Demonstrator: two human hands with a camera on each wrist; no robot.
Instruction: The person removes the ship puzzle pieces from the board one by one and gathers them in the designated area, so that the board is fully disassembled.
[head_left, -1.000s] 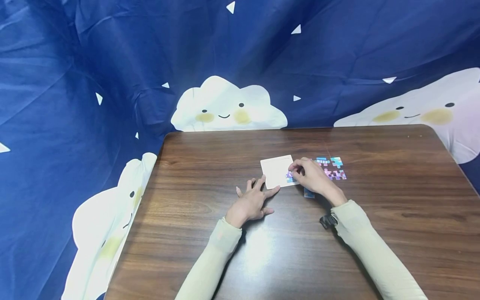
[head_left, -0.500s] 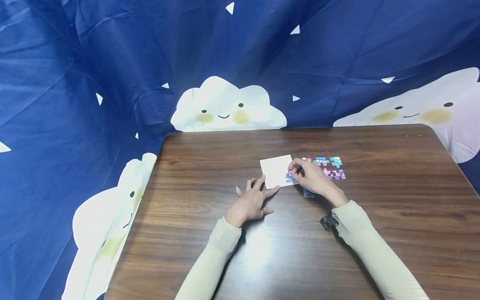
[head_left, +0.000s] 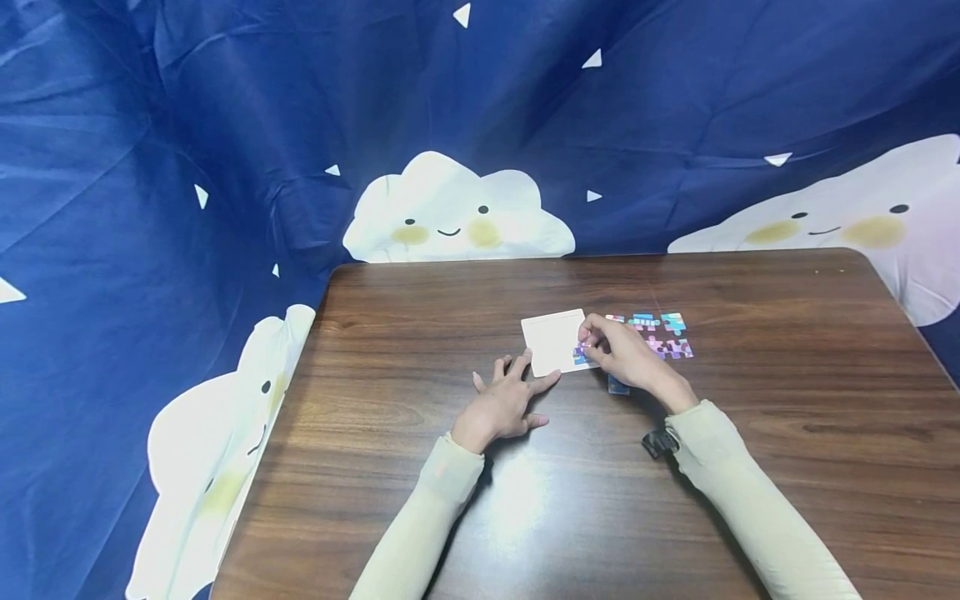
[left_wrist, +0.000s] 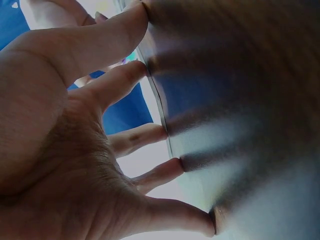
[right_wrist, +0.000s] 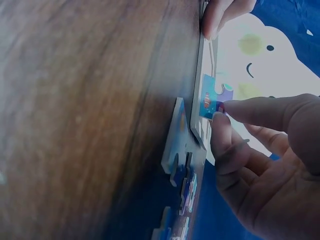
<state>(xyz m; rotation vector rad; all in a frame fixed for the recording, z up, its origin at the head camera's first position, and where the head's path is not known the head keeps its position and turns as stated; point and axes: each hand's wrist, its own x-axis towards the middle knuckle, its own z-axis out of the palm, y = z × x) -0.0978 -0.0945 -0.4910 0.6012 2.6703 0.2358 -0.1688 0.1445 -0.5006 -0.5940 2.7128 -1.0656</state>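
Between thumb and fingers, my right hand (head_left: 628,357) pinches a blue and purple jigsaw puzzle piece (right_wrist: 208,96). It is at the right part of a white puzzle board (head_left: 550,340), close over its surface or on it. My left hand (head_left: 501,408) has its fingers spread, with fingertips touching the board's left and near edges. The left wrist view shows those fingers (left_wrist: 117,87) fairly straight, tips down on the tabletop and along the board. Part of the held piece is hidden behind the right fingertips.
Several loose puzzle pieces (head_left: 672,323) lie on the brown wooden table (head_left: 787,400), right of the board. One blue piece (head_left: 618,386) lies just below the right hand. A blue curtain with white clouds (head_left: 457,212) hangs behind the table.
The right fingers have shifted very slightly at the piece over the board. The left hand and the board stay in place.
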